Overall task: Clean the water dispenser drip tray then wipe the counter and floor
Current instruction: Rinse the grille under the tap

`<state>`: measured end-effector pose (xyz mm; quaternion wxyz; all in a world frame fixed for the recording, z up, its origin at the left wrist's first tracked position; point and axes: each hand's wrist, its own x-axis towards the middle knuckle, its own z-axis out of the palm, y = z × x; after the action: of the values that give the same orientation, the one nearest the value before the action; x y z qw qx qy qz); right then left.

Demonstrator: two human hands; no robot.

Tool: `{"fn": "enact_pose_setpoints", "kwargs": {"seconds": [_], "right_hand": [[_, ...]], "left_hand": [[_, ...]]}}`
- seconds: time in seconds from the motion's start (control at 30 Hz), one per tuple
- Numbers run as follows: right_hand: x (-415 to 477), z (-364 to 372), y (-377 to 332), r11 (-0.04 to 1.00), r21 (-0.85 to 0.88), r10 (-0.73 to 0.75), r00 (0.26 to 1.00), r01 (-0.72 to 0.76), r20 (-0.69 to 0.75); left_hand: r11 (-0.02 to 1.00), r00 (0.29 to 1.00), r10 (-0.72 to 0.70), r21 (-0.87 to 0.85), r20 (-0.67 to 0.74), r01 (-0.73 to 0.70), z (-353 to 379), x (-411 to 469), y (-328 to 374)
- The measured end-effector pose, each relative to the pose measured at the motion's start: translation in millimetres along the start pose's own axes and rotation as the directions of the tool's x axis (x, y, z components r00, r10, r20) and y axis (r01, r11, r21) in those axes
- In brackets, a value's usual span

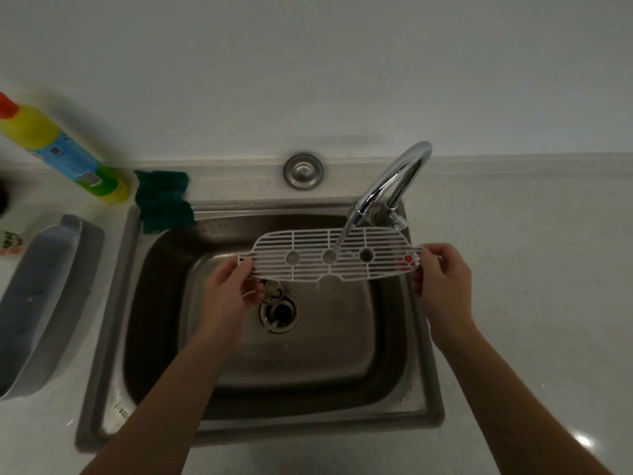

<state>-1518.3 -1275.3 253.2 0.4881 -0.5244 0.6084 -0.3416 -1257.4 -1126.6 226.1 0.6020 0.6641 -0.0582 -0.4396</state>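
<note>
Two hands hold one white drip tray grate [329,257] level over the stainless sink [102,337], one at each short end. The left hand [229,289] pinches the left end between thumb and fingers; the right hand [442,275] is closed the same way on the right end, beside a small red float marker [407,259]. A single stream of water [342,236] falls from the chrome faucet [394,180] onto the grate near its middle hole.

To rinse it well, I judge the grate should be slid sideways under the stream so every slot gets flushed, then tilted so the water runs off toward the drain [279,311], and turned over for the underside. Gripping only the edges keeps fingers off the slats, but the plastic looks thin and likely flexes, so a light, even hold suits it.

Counted: three round holes in the grate, one green scouring sponge [164,200] on the sink's back left corner, one yellow detergent bottle [58,149] with a red cap, and one grey tray basin [44,303] resting on the counter [531,269] at left.
</note>
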Motion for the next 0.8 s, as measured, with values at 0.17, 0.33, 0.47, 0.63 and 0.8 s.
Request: {"fn": "enact_pose_setpoints", "kwargs": {"seconds": [0.17,0.33,0.47,0.63,0.8], "right_hand": [[-26.3,-10.5,29.3,0.996,-0.064,0.063,0.998,-0.064,-0.006],[-15.3,-14.9,20.6,0.997,-0.058,0.049,0.999,-0.05,-0.018],[7.7,-18.2,-5.6,1.0,-0.008,-0.02,0.997,0.02,-0.07],[24.8,-22.8,-32.7,0.995,0.031,-0.086,0.984,0.092,-0.153],[15.4,-31.8,-25.6,0.993,0.058,-0.088,0.973,0.102,-0.216]], "left_hand": [[0.997,0.995,-0.083,0.006,-0.051,0.083,-11.5,-18.4,-24.9],[0.996,0.996,-0.084,0.013,-0.028,0.084,-5.7,-18.4,-28.1],[0.998,0.999,-0.012,0.059,0.038,0.01,12.0,-9.3,-13.5],[0.997,0.988,0.052,0.057,0.143,-0.061,28.6,4.7,1.0],[0.996,0.991,-0.011,0.084,0.133,0.0,32.7,9.1,-13.7]]}}
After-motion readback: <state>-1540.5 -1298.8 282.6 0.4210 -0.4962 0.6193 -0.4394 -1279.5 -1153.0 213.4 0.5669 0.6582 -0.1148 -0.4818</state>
